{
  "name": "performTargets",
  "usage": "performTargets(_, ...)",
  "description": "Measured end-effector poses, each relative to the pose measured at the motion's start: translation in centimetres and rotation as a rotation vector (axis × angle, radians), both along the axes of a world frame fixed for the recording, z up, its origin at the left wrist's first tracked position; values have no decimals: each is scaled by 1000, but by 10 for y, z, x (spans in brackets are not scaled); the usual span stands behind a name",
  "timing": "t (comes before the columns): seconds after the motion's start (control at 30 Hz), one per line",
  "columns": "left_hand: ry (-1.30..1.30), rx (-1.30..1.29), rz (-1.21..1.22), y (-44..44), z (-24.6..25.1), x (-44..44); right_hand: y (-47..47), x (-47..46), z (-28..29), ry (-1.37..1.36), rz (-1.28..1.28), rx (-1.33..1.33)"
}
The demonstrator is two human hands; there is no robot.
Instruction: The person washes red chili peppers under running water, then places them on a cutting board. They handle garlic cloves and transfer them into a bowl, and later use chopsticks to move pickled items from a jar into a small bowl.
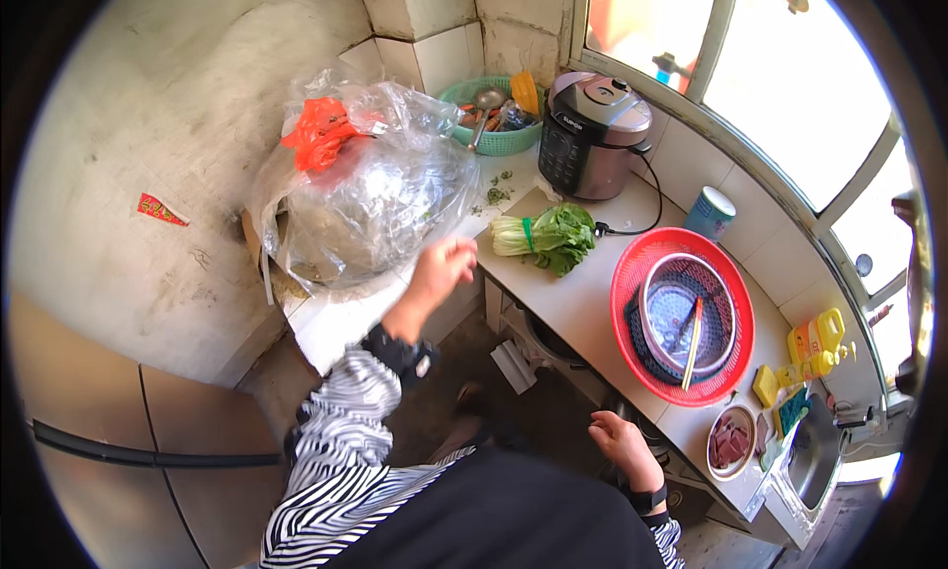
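My left hand (437, 276) is raised over the counter's front edge, slightly blurred, fingers loosely bent with nothing seen in them. It is nearest to a large clear plastic bag (370, 206) with a red plastic bag (320, 135) on top. To its right lies a bunch of leafy greens (563, 235) tied with a green band. Low in front of the counter hangs my right hand (622, 443), fingers slightly curled and holding nothing visible. Past it on the counter, a red plastic basket (626, 302) holds a smaller round strainer (729, 332) with chopsticks (693, 347) across it.
A pressure cooker (585, 154) stands by the window, beside a green basket (503, 143) of utensils. Its cord runs towards a blue canister (709, 213). At right are a bowl of meat (732, 443), a yellow bottle (815, 335), a sponge (766, 386) and a sink (811, 458). A refrigerator (89, 376) stands at left.
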State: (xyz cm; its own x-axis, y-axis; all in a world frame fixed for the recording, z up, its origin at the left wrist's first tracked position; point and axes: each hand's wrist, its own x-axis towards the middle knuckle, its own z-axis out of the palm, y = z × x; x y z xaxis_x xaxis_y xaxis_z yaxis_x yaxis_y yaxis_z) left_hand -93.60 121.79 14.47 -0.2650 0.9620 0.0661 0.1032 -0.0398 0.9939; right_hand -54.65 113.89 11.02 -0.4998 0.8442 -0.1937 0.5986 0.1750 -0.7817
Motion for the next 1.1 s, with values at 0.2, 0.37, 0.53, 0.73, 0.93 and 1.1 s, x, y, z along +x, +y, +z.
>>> performTargets(0.2,31,49,-24,217,51,-94,28,-20,-14,-54,-281,-141)
performTargets(0.37,86,-49,247,390,26,-176,43,-63,-19,-46,-431,-252)
performTargets(0.53,756,-487,247,491,-37,-237,52,-100,-19,-105,-558,-350)
performTargets(0.73,447,-886,92,520,-80,-234,61,-128,-11,-159,-657,-358)
performTargets(0.93,595,-930,-62,519,-75,-226,67,-143,-6,-171,-687,-345)
performTargets(1.1,482,-787,-17,522,-97,-230,62,-146,-11,-229,-669,-297)
